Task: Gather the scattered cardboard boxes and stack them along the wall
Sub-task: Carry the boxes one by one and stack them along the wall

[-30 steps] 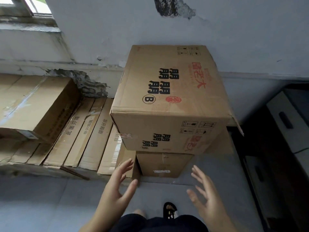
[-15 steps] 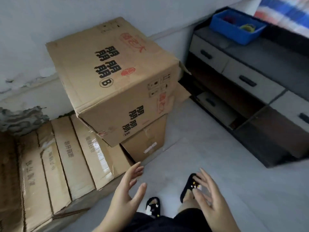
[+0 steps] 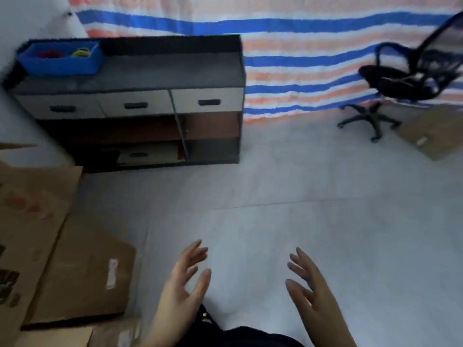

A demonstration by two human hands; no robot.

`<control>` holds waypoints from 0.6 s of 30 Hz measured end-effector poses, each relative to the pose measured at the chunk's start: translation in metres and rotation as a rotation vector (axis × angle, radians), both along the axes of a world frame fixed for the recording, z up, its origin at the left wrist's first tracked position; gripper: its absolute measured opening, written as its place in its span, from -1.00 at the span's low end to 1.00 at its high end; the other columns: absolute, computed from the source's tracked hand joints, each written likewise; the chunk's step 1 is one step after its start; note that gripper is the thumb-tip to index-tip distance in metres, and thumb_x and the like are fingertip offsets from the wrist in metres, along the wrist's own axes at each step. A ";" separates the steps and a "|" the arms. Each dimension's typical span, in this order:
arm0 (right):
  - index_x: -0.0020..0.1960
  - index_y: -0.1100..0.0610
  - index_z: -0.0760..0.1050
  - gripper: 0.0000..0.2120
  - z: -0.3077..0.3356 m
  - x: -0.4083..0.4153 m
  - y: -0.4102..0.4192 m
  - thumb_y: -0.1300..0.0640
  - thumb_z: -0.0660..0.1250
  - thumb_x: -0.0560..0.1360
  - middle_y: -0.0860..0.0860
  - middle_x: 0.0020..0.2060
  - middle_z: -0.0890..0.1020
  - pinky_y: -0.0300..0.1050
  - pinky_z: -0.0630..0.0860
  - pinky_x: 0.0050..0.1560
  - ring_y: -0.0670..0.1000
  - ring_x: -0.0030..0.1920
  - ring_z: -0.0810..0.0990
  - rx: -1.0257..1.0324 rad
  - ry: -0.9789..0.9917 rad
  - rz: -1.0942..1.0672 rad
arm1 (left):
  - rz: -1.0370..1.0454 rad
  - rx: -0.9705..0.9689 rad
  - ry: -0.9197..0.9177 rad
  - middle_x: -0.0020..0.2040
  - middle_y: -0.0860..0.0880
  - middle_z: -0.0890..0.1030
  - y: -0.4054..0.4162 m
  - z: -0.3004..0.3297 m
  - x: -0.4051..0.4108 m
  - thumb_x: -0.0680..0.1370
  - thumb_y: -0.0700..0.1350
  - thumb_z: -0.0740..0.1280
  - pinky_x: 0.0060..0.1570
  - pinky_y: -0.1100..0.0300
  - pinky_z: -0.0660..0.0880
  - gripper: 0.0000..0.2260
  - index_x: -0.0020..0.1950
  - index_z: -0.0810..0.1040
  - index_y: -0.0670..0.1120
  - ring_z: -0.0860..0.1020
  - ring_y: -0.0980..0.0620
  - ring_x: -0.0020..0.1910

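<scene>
Two stacked cardboard boxes fill the left edge: the upper box (image 3: 27,221), with faded red and dark print on its side, sits on the lower box (image 3: 85,276), which carries a pale label strip on its front face and rests on the grey floor (image 3: 288,191). Behind them, against the white wall, stands a dark cabinet (image 3: 140,78) with three pale drawers in a row, open shelves below and one more drawer low down. A blue bin (image 3: 60,61) sits on the left end of its top, with red and yellow items inside, too blurred to name. A sheet striped in blue, orange and white (image 3: 300,46) hangs behind the cabinet and runs on to the right.

Low in the middle, the left hand (image 3: 183,284) is raised over the floor with fingers spread and straight, holding nothing. Just to its right, apart from it, the right hand (image 3: 310,289) has fingers likewise spread and empty, palms turned toward each other.

Farther right, well away from the stack, a black office chair (image 3: 406,78) stands near the striped sheet. Just beside its wheeled base, another cardboard box (image 3: 433,134) lies on the floor by the right edge.
</scene>
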State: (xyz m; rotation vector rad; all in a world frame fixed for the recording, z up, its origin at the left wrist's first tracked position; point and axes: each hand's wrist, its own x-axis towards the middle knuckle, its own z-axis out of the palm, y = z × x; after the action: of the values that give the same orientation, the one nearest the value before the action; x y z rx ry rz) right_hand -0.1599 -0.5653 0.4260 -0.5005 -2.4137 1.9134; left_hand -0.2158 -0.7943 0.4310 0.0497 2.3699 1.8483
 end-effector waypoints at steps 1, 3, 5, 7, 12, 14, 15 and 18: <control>0.32 -0.22 0.26 -0.54 0.000 0.023 0.022 -0.10 0.30 0.45 -0.44 0.18 0.46 -0.48 0.44 0.03 -0.37 0.20 0.45 0.005 0.001 -0.083 | -0.073 0.002 0.005 0.12 0.31 0.55 0.029 -0.001 0.004 0.33 0.19 0.27 0.19 0.18 0.41 -0.61 0.12 0.38 0.52 0.53 0.25 0.15; 0.32 -0.22 0.26 -0.53 0.001 0.063 0.060 -0.05 0.31 0.46 -0.48 0.17 0.42 -0.51 0.43 0.02 -0.38 0.19 0.45 0.004 -0.003 -0.226 | -0.213 -0.004 0.018 0.11 0.30 0.56 0.080 -0.003 0.016 0.33 0.18 0.27 0.17 0.19 0.44 -0.61 0.12 0.38 0.51 0.54 0.24 0.15; 0.31 -0.23 0.26 -0.54 0.003 0.108 0.100 0.09 0.33 0.50 -0.47 0.17 0.42 -0.52 0.42 0.01 -0.37 0.19 0.45 0.013 -0.002 -0.396 | -0.383 -0.004 0.017 0.11 0.32 0.55 0.136 -0.001 0.032 0.34 0.19 0.25 0.15 0.32 0.46 -0.62 0.12 0.36 0.52 0.53 0.27 0.15; 0.32 -0.21 0.27 -0.51 0.005 0.151 0.132 0.15 0.30 0.50 -0.39 0.17 0.50 -0.53 0.42 0.01 -0.37 0.19 0.45 0.021 -0.007 -0.550 | -0.543 0.003 0.009 0.11 0.34 0.54 0.187 0.000 0.049 0.37 0.15 0.27 0.11 0.46 0.43 -0.63 0.11 0.36 0.53 0.52 0.29 0.15; 0.29 -0.22 0.29 -0.50 0.007 0.237 0.184 0.20 0.31 0.49 -0.43 0.15 0.47 -0.41 0.47 0.07 -0.37 0.17 0.47 0.000 0.011 -0.916 | -0.878 -0.005 0.038 0.12 0.35 0.54 0.300 0.005 0.089 0.34 0.20 0.25 0.10 0.46 0.43 -0.62 0.12 0.36 0.54 0.53 0.30 0.14; 0.27 -0.27 0.34 -0.48 0.004 0.264 0.193 0.24 0.32 0.49 -0.47 0.12 0.46 -0.37 0.49 0.09 -0.37 0.16 0.48 -0.020 0.011 -1.043 | -0.996 -0.016 0.039 0.12 0.35 0.54 0.336 0.003 0.101 0.34 0.20 0.24 0.11 0.44 0.43 -0.61 0.13 0.35 0.53 0.53 0.29 0.15; 0.26 -0.32 0.38 -0.46 0.002 0.276 0.197 0.26 0.33 0.48 -0.46 0.11 0.47 -0.40 0.49 0.07 -0.37 0.15 0.49 -0.022 0.014 -1.109 | -1.052 -0.020 0.040 0.13 0.36 0.53 0.355 0.002 0.108 0.34 0.20 0.24 0.11 0.44 0.43 -0.60 0.14 0.34 0.53 0.52 0.29 0.15; 0.11 -0.49 0.34 -0.37 -0.001 0.305 0.212 0.28 0.33 0.48 -0.46 0.09 0.49 -0.48 0.46 -0.01 -0.38 0.13 0.50 -0.032 0.007 -1.278 | -1.197 -0.035 0.028 0.13 0.36 0.53 0.408 0.001 0.128 0.33 0.21 0.24 0.11 0.44 0.43 -0.60 0.13 0.35 0.53 0.52 0.30 0.15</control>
State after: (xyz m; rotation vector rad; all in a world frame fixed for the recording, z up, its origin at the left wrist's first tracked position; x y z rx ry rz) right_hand 0.1450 -0.3530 0.4252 -1.5058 -1.3211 1.2742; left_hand -0.0882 -0.3867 0.4323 1.1774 1.6542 1.1564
